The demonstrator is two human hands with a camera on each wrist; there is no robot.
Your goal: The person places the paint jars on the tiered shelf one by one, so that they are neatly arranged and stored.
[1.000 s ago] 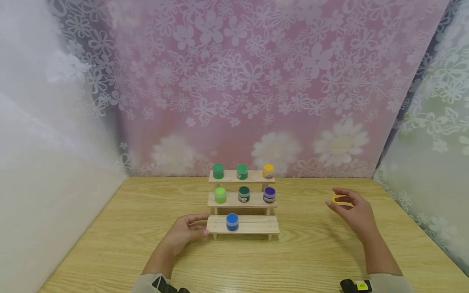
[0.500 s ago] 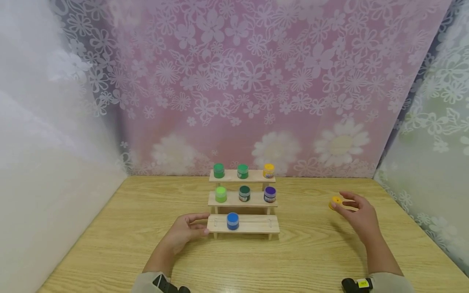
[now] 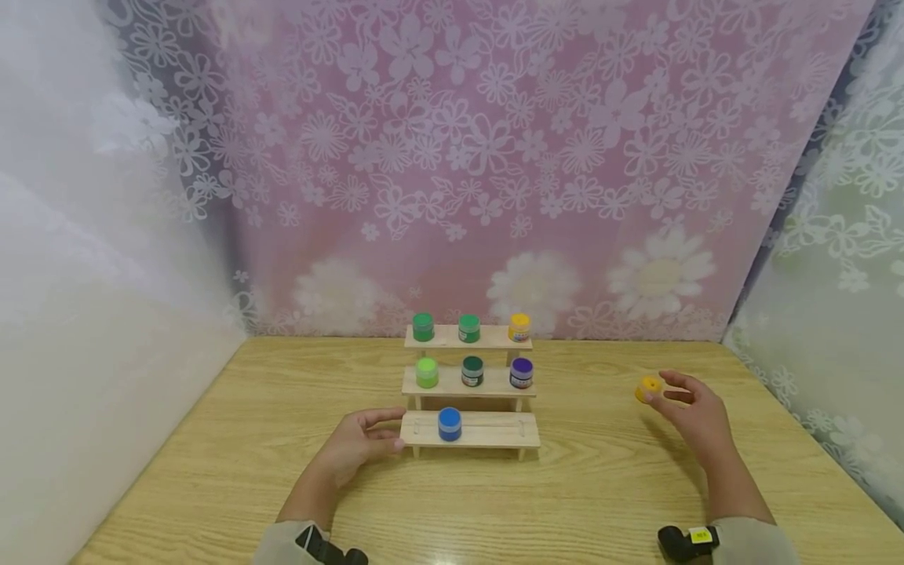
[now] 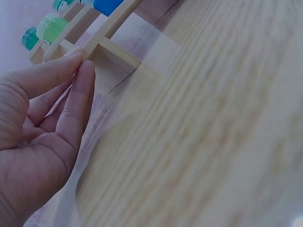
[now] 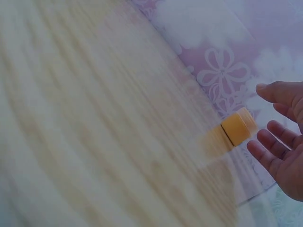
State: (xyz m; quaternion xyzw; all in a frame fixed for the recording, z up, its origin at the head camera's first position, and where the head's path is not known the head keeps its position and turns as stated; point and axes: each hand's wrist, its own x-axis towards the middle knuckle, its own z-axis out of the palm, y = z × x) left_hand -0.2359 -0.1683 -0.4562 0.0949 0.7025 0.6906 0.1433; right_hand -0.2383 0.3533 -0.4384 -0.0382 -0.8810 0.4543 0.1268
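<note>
A small yellow paint jar (image 3: pixel 647 389) stands on the table at the right. My right hand (image 3: pixel 695 412) is beside it, thumb and fingers spread; in the right wrist view a gap shows between the fingertips and the jar (image 5: pixel 238 126). At the centre is a three-step wooden display stand (image 3: pixel 494 431). My left hand (image 3: pixel 356 447) holds the left end of its lowest step, with thumb and fingertips at the board's corner (image 4: pixel 90 49). A blue paint jar (image 3: pixel 449 424) sits left of the middle on that step.
The middle step carries light green (image 3: pixel 427 373), dark green (image 3: pixel 472 371) and purple (image 3: pixel 521 373) jars. Above them are two green jars (image 3: pixel 469 329) and a yellow jar (image 3: pixel 519 327). A flowered pink curtain (image 3: pixel 494 157) hangs behind the wooden table (image 3: pixel 565 494).
My right hand has let go of the yellow paint jar and drawn back slightly to the right, leaving the jar in plain sight. My left hand keeps its place at the stand.
</note>
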